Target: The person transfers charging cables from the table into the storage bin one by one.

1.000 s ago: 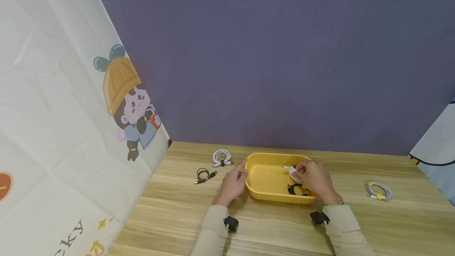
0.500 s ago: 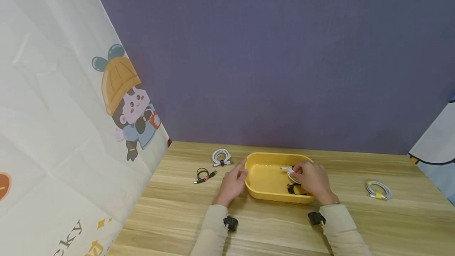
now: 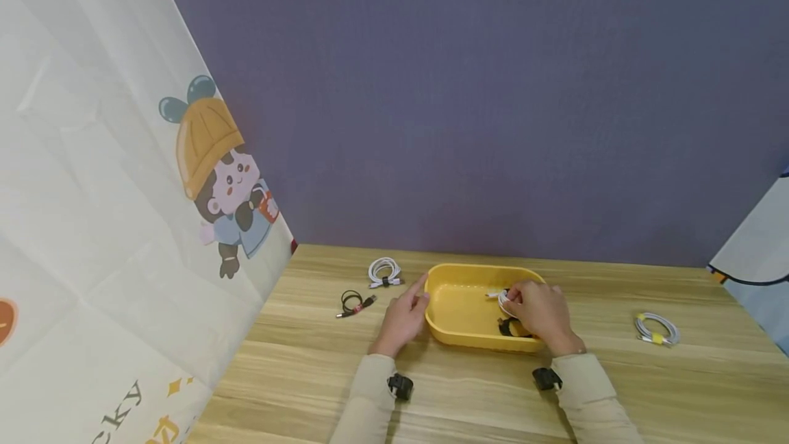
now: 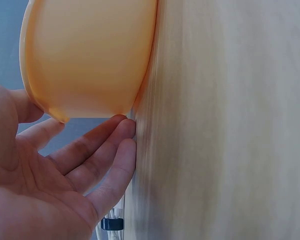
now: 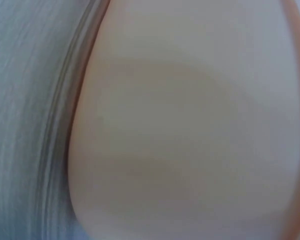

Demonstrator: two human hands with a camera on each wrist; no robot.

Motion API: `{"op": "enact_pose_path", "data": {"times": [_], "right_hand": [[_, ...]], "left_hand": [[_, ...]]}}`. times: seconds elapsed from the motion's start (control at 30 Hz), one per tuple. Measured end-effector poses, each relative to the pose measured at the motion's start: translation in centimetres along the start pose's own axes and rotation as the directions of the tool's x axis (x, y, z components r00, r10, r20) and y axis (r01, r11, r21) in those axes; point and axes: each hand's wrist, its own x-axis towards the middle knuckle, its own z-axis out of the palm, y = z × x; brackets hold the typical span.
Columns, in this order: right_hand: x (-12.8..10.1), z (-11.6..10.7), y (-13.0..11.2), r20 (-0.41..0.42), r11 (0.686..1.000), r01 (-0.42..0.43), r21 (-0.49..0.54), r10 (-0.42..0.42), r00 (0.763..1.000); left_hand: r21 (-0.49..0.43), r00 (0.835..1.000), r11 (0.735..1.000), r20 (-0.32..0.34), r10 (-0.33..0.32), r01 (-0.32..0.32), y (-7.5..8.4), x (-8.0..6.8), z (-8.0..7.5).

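Left hand [image 3: 403, 317] flat-fingered against yellow tray [image 3: 459, 338] rim; right hand [image 3: 537, 312] pinching white cable [image 3: 504, 300] inside.

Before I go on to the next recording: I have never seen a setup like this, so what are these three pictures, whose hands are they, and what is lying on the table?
There is no machine here: a person works with two bare hands and wears three cameras. The wide picture comes from the head camera, looking down at a wooden table. The other two come from cameras on the wrists, so close that they show mostly the side of the yellow tub.

The left hand rests open beside the tub's left wall, one finger pointing. The right hand is inside the tub and pinches a coiled white cable. A black coil lies in the tub below it.

On the table lie a white coiled cable, a black cable, and, far right, a grey-white cable with a yellow tie.
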Motion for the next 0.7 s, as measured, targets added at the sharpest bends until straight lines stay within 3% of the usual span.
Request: {"op": "enact_pose_path", "data": {"times": [0.7], "right_hand": [[-0.24,-0.22,-0.67,0.018,0.999,0.017,-0.039,-0.016,1.000]], "left_hand": [[-0.012,1.000,1.000,0.009,0.002,-0.002,0.00,0.04,-0.35]]}}
